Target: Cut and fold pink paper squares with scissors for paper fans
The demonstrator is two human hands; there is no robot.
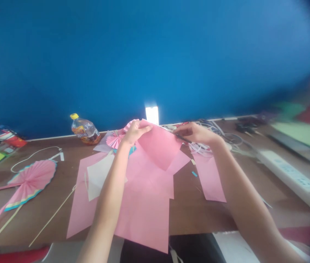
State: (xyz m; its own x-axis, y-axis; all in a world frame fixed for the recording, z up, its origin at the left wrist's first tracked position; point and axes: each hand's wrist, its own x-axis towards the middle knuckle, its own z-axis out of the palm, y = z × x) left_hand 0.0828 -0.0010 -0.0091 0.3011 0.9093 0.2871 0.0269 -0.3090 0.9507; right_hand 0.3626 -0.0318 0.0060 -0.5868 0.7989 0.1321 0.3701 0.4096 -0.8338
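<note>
Left grip point(135, 133): narrowly closed on the upper edge of a pink paper sheet point(159, 146).
Right grip point(195, 133): pinching a thin black pen point(182, 137) at that sheet's right edge.
Sheet's place: lifted above the desk point(190, 215), mid-frame, over loose pink sheets point(144, 215).
Finished: a pleated pink paper fan point(30, 180) with teal edging lies at left; a small pink paper rosette point(115, 139) sits further back.
Left to do: the pink sheets, including a strip point(209, 179) at right, lie flat, with no pleats showing.
Nearby: a plastic bottle point(85, 129) by the wall; a white power strip point(289, 171) at right.
</note>
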